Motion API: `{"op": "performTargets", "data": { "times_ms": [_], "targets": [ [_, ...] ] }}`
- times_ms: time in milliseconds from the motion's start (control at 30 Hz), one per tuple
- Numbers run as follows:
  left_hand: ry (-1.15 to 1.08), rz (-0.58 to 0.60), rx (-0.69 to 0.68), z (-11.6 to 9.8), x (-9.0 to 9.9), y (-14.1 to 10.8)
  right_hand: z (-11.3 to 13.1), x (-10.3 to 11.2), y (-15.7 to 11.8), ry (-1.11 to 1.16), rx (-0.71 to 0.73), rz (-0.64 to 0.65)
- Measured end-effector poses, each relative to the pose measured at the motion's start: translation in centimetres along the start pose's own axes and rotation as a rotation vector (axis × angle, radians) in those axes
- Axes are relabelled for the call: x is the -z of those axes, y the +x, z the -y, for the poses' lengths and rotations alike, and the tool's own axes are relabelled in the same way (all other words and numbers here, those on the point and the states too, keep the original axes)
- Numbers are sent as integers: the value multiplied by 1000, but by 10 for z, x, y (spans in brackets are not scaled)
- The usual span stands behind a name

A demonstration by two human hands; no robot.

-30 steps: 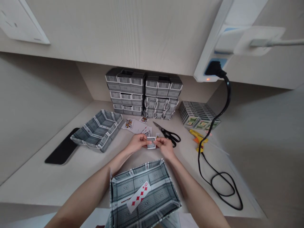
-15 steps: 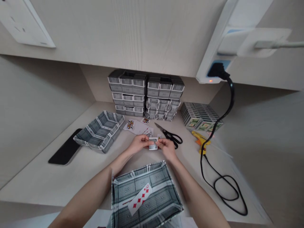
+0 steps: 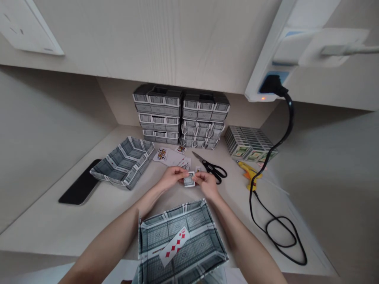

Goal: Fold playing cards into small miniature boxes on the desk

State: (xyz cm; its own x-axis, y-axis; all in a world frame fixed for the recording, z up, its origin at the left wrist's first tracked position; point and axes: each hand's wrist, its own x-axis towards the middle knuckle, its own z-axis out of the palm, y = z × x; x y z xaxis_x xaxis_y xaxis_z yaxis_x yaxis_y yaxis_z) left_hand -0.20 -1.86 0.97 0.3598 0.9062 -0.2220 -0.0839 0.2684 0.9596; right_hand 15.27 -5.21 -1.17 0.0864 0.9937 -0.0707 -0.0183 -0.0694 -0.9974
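Observation:
Between my two hands is a small piece of playing card (image 3: 189,180), its patterned grey-green back facing up. My left hand (image 3: 172,176) pinches its left side, while my right hand (image 3: 206,183) grips the right edge; both are closed on it. Closer to me, between my forearms, sits an open box made of playing cards (image 3: 189,221). Lying inside that box is a cut strip of the nine of diamonds (image 3: 174,247). Black-handled scissors (image 3: 213,169) rest just beyond my right hand. Loose playing cards (image 3: 171,157) lie past my left hand.
Card-made boxes (image 3: 160,108) are stacked at the back. An open card tray (image 3: 124,161) overlaps a black phone (image 3: 79,185) on the left. To the right are packs of cards (image 3: 250,144) and a yellow glue gun (image 3: 251,173), its black cord (image 3: 288,130) running to a power strip (image 3: 266,71).
The card piece is turned slightly and has shifted a little left in my fingers. Both hands stay in nearly the same place, and the view has moved slightly.

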Motion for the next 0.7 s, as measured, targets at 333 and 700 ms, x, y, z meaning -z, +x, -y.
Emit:
{"op": "performTargets", "data": {
  "times_ms": [333,700],
  "targets": [
    [54,-42,-46,-1,-4,-3,-6,1,2,-43,12,0],
    [58,-92,-82,3,-5,-1,-3,-2,1,-30,26,-48]
  ]
}}
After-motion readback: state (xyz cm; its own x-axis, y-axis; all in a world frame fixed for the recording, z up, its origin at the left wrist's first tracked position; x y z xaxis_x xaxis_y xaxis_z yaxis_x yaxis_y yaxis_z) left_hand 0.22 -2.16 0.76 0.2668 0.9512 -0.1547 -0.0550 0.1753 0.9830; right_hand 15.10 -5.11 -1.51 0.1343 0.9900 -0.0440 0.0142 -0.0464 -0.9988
